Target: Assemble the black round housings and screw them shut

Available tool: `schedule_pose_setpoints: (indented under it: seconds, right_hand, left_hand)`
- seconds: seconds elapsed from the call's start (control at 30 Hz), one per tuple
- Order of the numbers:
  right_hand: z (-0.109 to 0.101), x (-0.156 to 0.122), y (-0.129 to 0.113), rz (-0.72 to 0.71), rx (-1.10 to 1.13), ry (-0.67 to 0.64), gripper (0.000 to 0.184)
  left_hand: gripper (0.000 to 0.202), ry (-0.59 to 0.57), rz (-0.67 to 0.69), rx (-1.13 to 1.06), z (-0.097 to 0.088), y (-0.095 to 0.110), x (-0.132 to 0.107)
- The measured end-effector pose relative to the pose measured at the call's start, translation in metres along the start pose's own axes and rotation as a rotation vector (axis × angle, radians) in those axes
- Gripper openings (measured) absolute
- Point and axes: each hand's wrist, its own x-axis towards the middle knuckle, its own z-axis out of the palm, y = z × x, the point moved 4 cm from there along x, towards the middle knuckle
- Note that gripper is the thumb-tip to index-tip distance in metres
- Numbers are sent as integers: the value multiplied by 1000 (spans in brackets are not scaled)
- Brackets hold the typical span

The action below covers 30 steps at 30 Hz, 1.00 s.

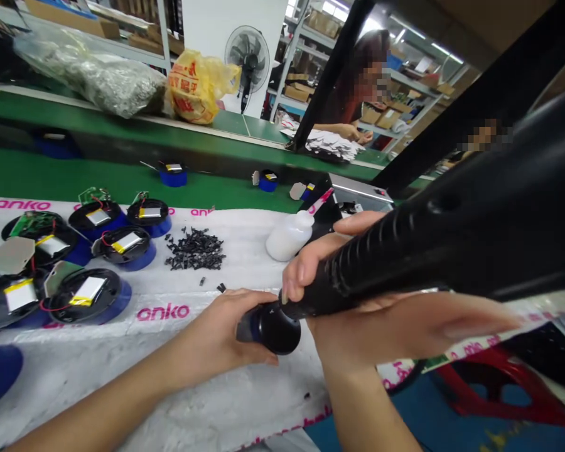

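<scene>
My left hand [221,329] is closed around a small round piece, glossy black with some blue at its side [280,329], just above the white sheet. My right hand [351,336] grips a thick black tool with a ribbed handle, which looks like an electric screwdriver [381,257]. Its narrow end points down at the held piece, beside my left fingertips; whether it touches is hidden. Behind my hands lies a pile of small black parts [195,250]. A white plastic bottle [289,235] leans near my right fingers.
Blue round housings [127,245] with batteries and wires crowd the left side of the white sheet [169,364]. More housings [173,176] sit on the green belt [216,188] behind. A yellow bag [195,88] lies beyond. Across the line a person [353,88] works; a red stool [494,383] stands at right.
</scene>
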Motion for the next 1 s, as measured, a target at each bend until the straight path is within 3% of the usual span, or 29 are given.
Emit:
schedule_pose_setpoints:
  seconds: [0.3,0.53,0.8,1.0]
  right_hand:
    - [-5,-22,29,-126,44,-50,52]
    - [-2,-19,32,-91,109,-77,51]
    - [-5,-29,33,-92,156,-99,36]
    - [-18,-32,47,-23,182,-29,57]
  left_hand:
    - [32,25,28,-171,3,-1,-3]
    - [49,32,34,-182,5,-1,-5]
    - [48,48,11,-58,2,6,-7]
    - [56,24,22,92,10,-7,4]
